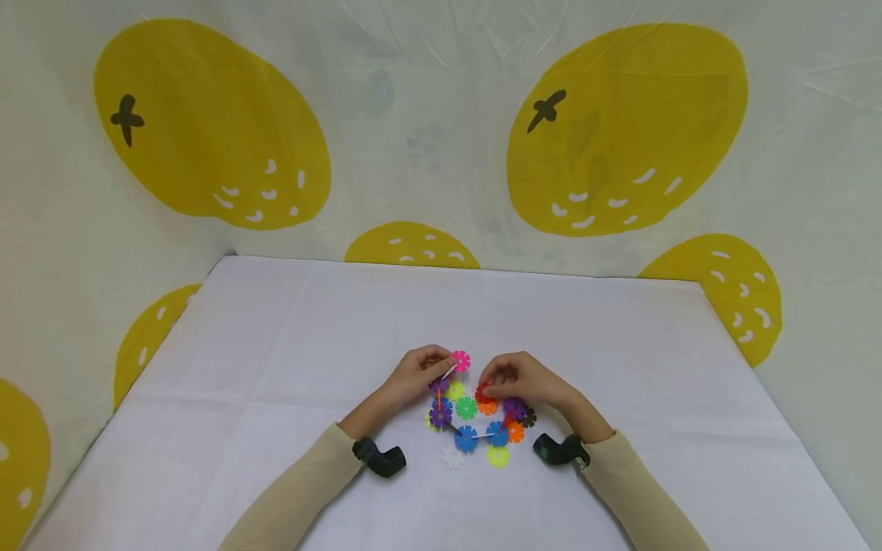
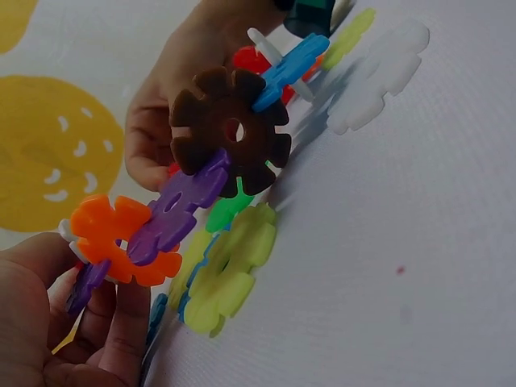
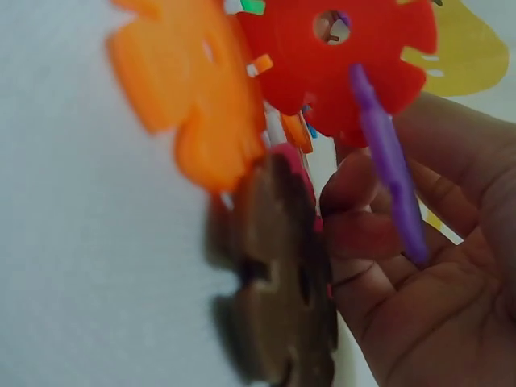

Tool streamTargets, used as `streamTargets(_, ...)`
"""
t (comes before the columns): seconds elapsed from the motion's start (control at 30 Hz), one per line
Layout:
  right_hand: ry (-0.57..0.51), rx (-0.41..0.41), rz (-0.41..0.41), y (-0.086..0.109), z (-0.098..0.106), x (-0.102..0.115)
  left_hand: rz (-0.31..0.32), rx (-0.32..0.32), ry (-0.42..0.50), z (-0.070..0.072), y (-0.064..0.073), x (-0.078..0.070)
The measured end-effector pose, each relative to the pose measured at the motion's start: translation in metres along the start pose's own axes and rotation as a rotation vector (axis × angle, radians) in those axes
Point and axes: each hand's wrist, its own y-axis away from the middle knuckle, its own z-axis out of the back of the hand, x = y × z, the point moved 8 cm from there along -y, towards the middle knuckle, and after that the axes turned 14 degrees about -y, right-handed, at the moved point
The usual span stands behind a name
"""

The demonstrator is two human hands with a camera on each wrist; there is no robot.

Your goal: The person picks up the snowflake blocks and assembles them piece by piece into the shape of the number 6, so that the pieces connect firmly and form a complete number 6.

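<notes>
Several notched plastic flower discs are slotted together into a curved chain between the hands. At the chain's upper left end, my left hand (image 1: pixel 416 373) grips it beside a pink disc (image 1: pixel 461 361) and an edge-on white disc (image 1: pixel 449 372). From the left wrist view, an orange disc (image 2: pixel 121 238), a purple disc (image 2: pixel 181 205) and a brown disc (image 2: pixel 230 133) run on from that hand. My right hand (image 1: pixel 527 379) pinches a red disc (image 1: pixel 484 393) between thumb and fingers. A purple disc (image 3: pixel 387 161) stands edge-on before its palm in the right wrist view.
Loose discs lie on the white table (image 1: pixel 310 329) among and below the chain: a green disc (image 1: pixel 466 407), a white disc (image 1: pixel 453 458), a yellow disc (image 1: pixel 498 457) and a brown disc (image 1: pixel 528 417). A patterned cloth (image 1: pixel 427 76) hangs behind the table.
</notes>
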Motion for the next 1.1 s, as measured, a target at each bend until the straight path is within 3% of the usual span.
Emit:
streamTargets(0.13,-0.029,-0.043,0.003,-0.001,0.005,-0.003,0.009,0.000,-0.002,0.000,0.000,0.000)
streamTargets(0.37,-0.114,-0.162,0.086,0.002,0.015,0.009,0.004,0.015,0.012,0.001,0.000,-0.003)
streamTargets(0.6,-0.142,-0.256,0.098,0.002,0.020,0.013,0.006,0.025,0.026,0.001,0.000,-0.003)
streamTargets(1.1,-0.184,-0.272,0.168,-0.002,0.016,0.016,0.006,0.025,0.020,0.002,0.003,-0.003)
